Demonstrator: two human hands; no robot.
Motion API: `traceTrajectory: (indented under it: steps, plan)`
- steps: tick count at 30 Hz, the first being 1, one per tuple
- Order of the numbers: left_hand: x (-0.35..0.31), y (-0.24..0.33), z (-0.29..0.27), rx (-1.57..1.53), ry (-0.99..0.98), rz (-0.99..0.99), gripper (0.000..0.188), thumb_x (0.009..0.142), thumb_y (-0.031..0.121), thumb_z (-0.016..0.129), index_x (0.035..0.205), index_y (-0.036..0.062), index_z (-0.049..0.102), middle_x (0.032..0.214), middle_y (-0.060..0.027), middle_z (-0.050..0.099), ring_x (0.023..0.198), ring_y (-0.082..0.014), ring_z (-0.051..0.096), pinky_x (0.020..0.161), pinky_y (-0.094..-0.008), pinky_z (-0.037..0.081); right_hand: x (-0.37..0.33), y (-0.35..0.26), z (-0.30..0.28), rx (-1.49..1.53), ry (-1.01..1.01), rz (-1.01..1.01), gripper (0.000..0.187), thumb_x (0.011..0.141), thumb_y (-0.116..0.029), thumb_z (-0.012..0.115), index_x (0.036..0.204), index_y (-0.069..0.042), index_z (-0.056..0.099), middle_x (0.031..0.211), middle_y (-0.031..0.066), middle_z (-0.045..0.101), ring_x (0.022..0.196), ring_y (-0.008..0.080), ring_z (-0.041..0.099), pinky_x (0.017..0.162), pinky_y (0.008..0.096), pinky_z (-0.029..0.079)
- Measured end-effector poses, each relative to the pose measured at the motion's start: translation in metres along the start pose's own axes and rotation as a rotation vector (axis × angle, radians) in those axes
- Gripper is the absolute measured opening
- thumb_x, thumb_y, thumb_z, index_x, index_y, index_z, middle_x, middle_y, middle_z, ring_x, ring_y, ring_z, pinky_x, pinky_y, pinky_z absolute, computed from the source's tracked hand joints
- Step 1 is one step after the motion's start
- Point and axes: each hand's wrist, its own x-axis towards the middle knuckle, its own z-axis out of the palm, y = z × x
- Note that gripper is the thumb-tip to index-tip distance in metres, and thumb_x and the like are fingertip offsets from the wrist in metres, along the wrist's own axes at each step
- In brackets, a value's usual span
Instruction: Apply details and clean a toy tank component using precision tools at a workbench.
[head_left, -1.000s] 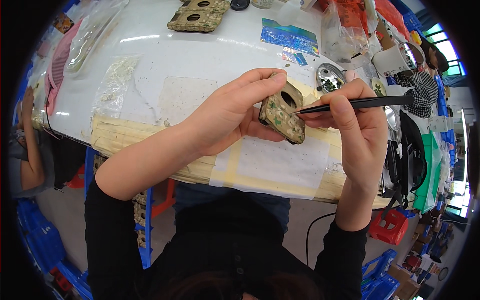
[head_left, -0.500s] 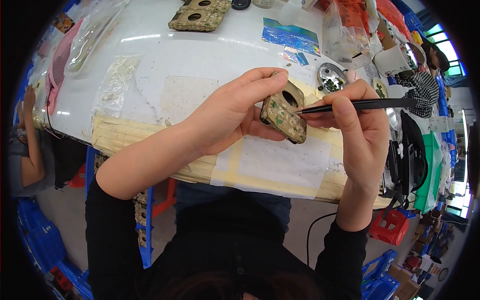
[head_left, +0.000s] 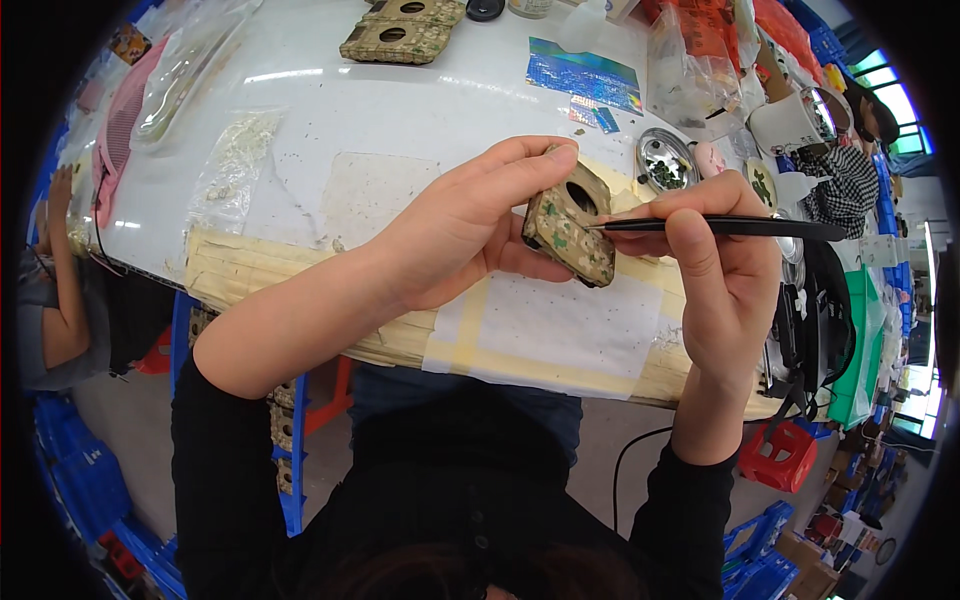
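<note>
A camouflage-patterned plastic case (head_left: 572,243) with a round hole near its top is tilted above the table, and my left hand (head_left: 465,215) is closed around its left side. Between the thumb and fingers of my right hand (head_left: 715,275) are black tweezers (head_left: 740,226). Their fine tip touches, or nearly touches, the face of the case just below the hole. Whether a small piece sits in the tip is too small to tell. Under both hands lies a white paper sheet (head_left: 570,330) with yellow tape, dotted with tiny specks.
Right of the case stands a round metal dish (head_left: 668,160) with small dark green pieces. More camouflage cases (head_left: 398,38) lie at the far edge. A shiny blue sheet (head_left: 583,75) and a clear bag (head_left: 238,165) rest on the table (head_left: 310,90). Another person's arm (head_left: 68,270) shows at left.
The back end of the tweezers has dropped lower, and my right hand has shifted slightly with it. My left hand and the case have hardly moved.
</note>
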Motion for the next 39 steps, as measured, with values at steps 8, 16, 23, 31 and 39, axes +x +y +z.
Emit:
traceTrajectory:
  steps: [8, 16, 23, 31, 39]
  plan:
    - [-0.0001, 0.0006, 0.0010, -0.001, 0.004, -0.003, 0.046, 0.095, 0.039, 0.043, 0.130, 0.0087, 0.042, 0.109, -0.0076, 0.057, 0.094, -0.0154, 0.062, 0.071, -0.0325, 0.056, -0.0016, 0.0003, 0.0002, -0.024, 0.007, -0.028, 0.015, 0.092, -0.011, 0.054, 0.092, 0.004, 0.052, 0.084, 0.0116, 0.063, 0.079, 0.0155, 0.064, 0.072, 0.0251, 0.052]
    - [-0.0007, 0.0014, 0.0010, 0.002, 0.003, -0.002, 0.047, 0.095, 0.039, 0.043, 0.130, 0.0087, 0.042, 0.109, -0.0075, 0.057, 0.094, -0.0150, 0.062, 0.071, -0.0320, 0.056, -0.0007, -0.0004, -0.0002, -0.111, -0.009, -0.065, 0.021, 0.095, -0.016, 0.050, 0.091, 0.005, 0.050, 0.083, 0.0150, 0.063, 0.077, 0.0199, 0.066, 0.072, 0.0297, 0.055]
    - [-0.0010, 0.0015, 0.0008, 0.000, 0.005, -0.002, 0.046, 0.095, 0.039, 0.043, 0.130, 0.0085, 0.042, 0.109, -0.0073, 0.057, 0.093, -0.0146, 0.062, 0.069, -0.0312, 0.056, -0.0012, -0.0003, 0.0000, -0.095, -0.004, -0.052, 0.020, 0.094, -0.015, 0.050, 0.093, 0.005, 0.050, 0.084, 0.0159, 0.064, 0.077, 0.0197, 0.065, 0.072, 0.0300, 0.055]
    - [-0.0001, 0.0008, 0.0005, -0.003, -0.001, 0.000, 0.046, 0.095, 0.039, 0.044, 0.129, 0.0084, 0.043, 0.108, -0.0075, 0.058, 0.094, -0.0145, 0.062, 0.070, -0.0311, 0.056, -0.0012, -0.0006, 0.0006, -0.099, -0.003, -0.061, 0.018, 0.094, -0.013, 0.050, 0.092, 0.005, 0.050, 0.083, 0.0153, 0.063, 0.077, 0.0194, 0.065, 0.072, 0.0295, 0.055]
    - [0.0003, 0.0001, -0.0002, 0.000, -0.003, 0.004, 0.045, 0.094, 0.039, 0.044, 0.128, 0.0087, 0.044, 0.110, -0.0079, 0.057, 0.097, -0.0150, 0.061, 0.073, -0.0328, 0.056, -0.0009, -0.0004, -0.0007, -0.140, -0.018, -0.064, 0.018, 0.094, -0.014, 0.050, 0.092, 0.004, 0.050, 0.084, 0.0150, 0.063, 0.077, 0.0178, 0.065, 0.072, 0.0282, 0.054]
